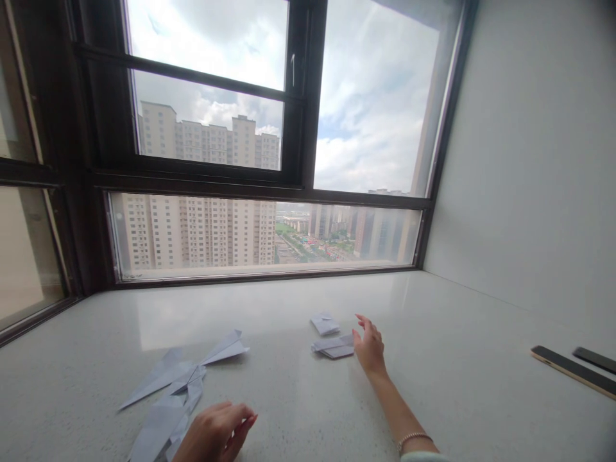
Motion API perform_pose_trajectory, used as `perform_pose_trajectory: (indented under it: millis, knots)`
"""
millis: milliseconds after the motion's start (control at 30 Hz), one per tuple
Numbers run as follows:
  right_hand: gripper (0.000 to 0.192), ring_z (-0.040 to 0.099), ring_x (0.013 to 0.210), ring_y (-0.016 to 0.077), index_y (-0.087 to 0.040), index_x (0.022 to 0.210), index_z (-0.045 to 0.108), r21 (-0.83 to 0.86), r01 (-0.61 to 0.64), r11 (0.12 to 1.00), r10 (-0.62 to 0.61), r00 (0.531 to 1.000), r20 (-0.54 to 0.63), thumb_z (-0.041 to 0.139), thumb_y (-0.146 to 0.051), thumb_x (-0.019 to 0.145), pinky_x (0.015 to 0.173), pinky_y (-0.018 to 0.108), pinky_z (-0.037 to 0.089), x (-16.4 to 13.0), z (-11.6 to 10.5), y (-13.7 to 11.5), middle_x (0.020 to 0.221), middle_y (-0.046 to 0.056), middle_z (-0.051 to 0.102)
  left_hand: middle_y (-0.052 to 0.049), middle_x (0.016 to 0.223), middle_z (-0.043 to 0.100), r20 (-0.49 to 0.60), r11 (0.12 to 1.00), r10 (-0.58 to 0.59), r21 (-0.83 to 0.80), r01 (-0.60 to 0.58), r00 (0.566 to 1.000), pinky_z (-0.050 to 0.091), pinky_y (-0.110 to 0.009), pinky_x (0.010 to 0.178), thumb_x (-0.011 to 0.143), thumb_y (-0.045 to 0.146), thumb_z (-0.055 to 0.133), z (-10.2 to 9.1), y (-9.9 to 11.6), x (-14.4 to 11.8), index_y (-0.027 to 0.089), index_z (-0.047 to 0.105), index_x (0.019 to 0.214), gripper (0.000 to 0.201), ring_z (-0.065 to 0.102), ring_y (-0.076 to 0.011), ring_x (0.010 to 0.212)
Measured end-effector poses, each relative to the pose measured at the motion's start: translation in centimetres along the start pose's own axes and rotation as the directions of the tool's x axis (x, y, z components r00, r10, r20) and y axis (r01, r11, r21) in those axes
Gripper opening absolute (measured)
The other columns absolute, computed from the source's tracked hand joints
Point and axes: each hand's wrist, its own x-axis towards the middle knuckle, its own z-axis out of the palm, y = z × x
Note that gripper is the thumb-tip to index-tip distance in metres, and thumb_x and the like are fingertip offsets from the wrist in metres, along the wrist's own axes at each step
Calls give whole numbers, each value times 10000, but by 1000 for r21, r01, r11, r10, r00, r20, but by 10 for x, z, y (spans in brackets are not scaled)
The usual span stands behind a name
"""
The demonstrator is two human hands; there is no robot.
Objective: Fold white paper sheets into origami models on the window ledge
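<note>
My right hand point(369, 346) is at the right end of a folded white paper piece point(333, 347), its thumb and index finger apart. Whether it touches the paper I cannot tell. Just behind lies a smaller folded paper square point(325, 323). My left hand point(219, 433) rests low in the view, its fingers curled in and nothing visible in them. Beside and beyond it lies a loose group of folded paper planes: one pointed plane point(226, 347) at the back, another point(156, 380) at the left, and one point(158, 427) partly hidden behind my left hand.
Everything lies on a pale, glossy windowsill point(289, 385). Two dark flat bars, one with a tan edge point(572, 369), lie at the right. A dark window frame point(269, 278) borders the sill at the back, and a white wall point(529, 160) rises on the right.
</note>
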Motion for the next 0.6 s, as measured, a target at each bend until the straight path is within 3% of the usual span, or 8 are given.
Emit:
perform_pose_trajectory:
  millis: [133, 233, 367, 500, 600]
  knots:
    - [315, 504, 870, 193, -186, 763, 591, 110, 143, 983, -152, 986, 71, 328, -40, 673, 802, 308, 382, -1, -5, -18, 851, 60, 553, 7, 515, 576, -2, 1000, -16, 16, 16, 1000, 364, -178, 461, 808, 280, 409, 1, 1, 2, 214, 558, 635, 238, 541, -122, 487]
    - [317, 514, 830, 177, -188, 652, 590, 250, 255, 934, -297, 943, 147, 322, -19, 654, 770, 284, 392, -12, -5, -45, 797, 51, 554, -3, 555, 585, -42, 999, -26, 46, 28, 999, 394, -194, 496, 812, 265, 404, -1, -2, 4, 211, 555, 638, 237, 556, -138, 540]
    - [285, 529, 694, 139, -177, 555, 562, 408, 354, 842, -485, 828, 282, 350, -13, 651, 647, 225, 395, -37, -7, -87, 703, 27, 554, -17, 670, 620, -167, 990, -41, 126, 62, 985, 440, -257, 652, 825, 281, 375, -11, -19, 4, 217, 566, 716, 228, 577, -164, 664]
    - [270, 493, 567, 110, -174, 517, 562, 389, 470, 792, -607, 669, 428, 377, 5, 598, 555, 196, 344, -56, -10, -110, 619, -2, 553, -45, 855, 636, -315, 960, -119, 204, 190, 942, 445, -311, 731, 790, 332, 404, -24, -50, 3, 213, 545, 896, 213, 578, -203, 800]
    - [266, 467, 521, 104, -172, 496, 567, 317, 520, 793, -608, 642, 468, 382, 3, 573, 530, 195, 321, -58, -10, -111, 582, -6, 549, -71, 931, 629, -375, 905, -222, 264, 334, 900, 445, -335, 753, 769, 272, 382, -32, -74, -2, 189, 503, 1000, 274, 584, -217, 825]
